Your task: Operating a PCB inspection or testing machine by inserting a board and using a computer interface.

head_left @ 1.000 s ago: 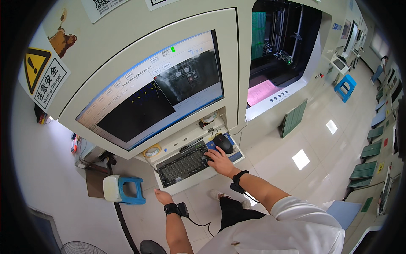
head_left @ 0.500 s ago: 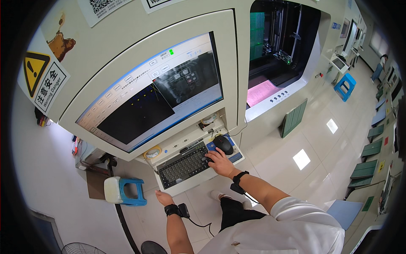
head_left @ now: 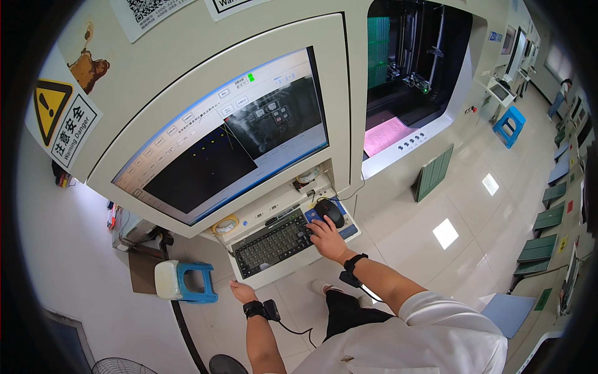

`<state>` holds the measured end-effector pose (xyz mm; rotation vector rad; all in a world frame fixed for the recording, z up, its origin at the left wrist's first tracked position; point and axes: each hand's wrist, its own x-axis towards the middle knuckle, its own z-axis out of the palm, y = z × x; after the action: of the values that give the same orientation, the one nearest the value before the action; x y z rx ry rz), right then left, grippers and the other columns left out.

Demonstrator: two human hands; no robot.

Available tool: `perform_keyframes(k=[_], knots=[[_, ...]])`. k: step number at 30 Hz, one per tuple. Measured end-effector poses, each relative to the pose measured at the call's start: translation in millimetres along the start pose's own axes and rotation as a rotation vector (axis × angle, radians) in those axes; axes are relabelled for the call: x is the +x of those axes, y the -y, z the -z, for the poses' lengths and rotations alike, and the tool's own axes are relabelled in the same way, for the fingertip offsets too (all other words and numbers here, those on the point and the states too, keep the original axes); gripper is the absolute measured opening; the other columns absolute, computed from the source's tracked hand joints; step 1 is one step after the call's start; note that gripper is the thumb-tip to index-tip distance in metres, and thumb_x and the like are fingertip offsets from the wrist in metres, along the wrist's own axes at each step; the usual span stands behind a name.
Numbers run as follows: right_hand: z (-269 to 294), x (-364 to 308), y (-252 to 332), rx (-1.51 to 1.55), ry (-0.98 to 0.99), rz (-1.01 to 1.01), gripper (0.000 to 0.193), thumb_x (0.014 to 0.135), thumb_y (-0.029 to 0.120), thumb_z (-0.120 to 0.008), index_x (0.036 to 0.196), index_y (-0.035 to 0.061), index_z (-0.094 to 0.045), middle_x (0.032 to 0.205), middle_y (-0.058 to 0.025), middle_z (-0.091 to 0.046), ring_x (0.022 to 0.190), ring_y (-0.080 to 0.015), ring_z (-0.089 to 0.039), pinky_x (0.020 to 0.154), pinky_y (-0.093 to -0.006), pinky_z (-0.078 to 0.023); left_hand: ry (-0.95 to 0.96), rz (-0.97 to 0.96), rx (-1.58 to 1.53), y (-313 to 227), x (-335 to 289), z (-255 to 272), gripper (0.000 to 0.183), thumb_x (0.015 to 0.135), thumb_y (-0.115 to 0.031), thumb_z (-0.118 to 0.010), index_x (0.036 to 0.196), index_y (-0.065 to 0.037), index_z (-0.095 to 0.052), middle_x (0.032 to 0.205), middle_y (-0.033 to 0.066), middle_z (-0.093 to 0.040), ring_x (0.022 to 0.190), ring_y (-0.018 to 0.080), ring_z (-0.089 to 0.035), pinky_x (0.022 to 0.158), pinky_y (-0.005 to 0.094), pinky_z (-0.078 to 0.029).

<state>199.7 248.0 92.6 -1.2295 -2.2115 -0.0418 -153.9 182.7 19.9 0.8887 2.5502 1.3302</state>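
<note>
Spread over the right end of the black keyboard (head_left: 271, 248) is my right hand (head_left: 328, 240), open and palm down. One fingertip overlaps the near edge of a black mouse (head_left: 329, 212), while others are at the keyboard's last keys. My left hand (head_left: 243, 292) is at the front left corner of the white keyboard tray (head_left: 274, 271); most of its fingers are hidden, so I cannot tell whether it grips the edge. Above the tray, a tilted screen (head_left: 233, 140) displays a dark panel with yellow dots beside a grey camera picture.
At right, the machine's dark opening (head_left: 405, 93) holds a green panel and a pink-lit sheet. A green board (head_left: 434, 173) leans against the machine below. A blue-and-white stool (head_left: 194, 282) stands at left, a blue stool (head_left: 509, 126) farther right. A person (head_left: 560, 96) stands far off.
My right hand has shifted slightly right along the keyboard's end, with a fingertip now nearer the mouse. My left hand and the screen look nearly the same.
</note>
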Motion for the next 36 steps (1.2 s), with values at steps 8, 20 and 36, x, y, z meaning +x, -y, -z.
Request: perform_keyframes(k=[8, 20, 36], knots=[[0, 3, 2, 0.008, 0.001, 0.007, 0.009, 0.084, 0.015, -0.059, 0.084, 0.0084, -0.066, 0.129, -0.0078, -0.058, 0.132, -0.027, -0.044, 0.118, -0.0535, -0.023, -0.005, 0.009, -0.027, 5, 4, 2, 0.062, 0.107, -0.039, -0.028, 0.108, 0.013, -0.061, 0.11, 0.0321, -0.064, 0.106, 0.047, -0.059, 0.095, 0.0484, -0.045], [0, 13, 10, -0.004, 0.067, -0.068, 0.027, 0.088, 0.029, -0.06, 0.109, 0.0124, -0.066, 0.138, -0.01, -0.051, 0.138, -0.0296, -0.038, 0.119, -0.0557, -0.015, 0.049, 0.037, -0.052, 1, 0, 0, 0.062, 0.107, -0.04, -0.028, 0.117, 0.012, -0.06, 0.117, 0.032, -0.063, 0.11, 0.0458, -0.058, 0.1, 0.0469, -0.044], [-3, 15, 11, -0.05, 0.109, -0.022, 0.034, 0.091, 0.036, -0.057, 0.116, 0.0121, -0.064, 0.141, -0.0096, -0.05, 0.139, -0.0279, -0.037, 0.12, -0.0543, -0.015, 0.109, 0.127, 0.132, -3, 3, 6, 0.087, 0.104, -0.057, -0.024, 0.085, 0.018, -0.065, 0.085, 0.0385, -0.064, 0.085, 0.0533, -0.06, 0.08, 0.055, -0.044]])
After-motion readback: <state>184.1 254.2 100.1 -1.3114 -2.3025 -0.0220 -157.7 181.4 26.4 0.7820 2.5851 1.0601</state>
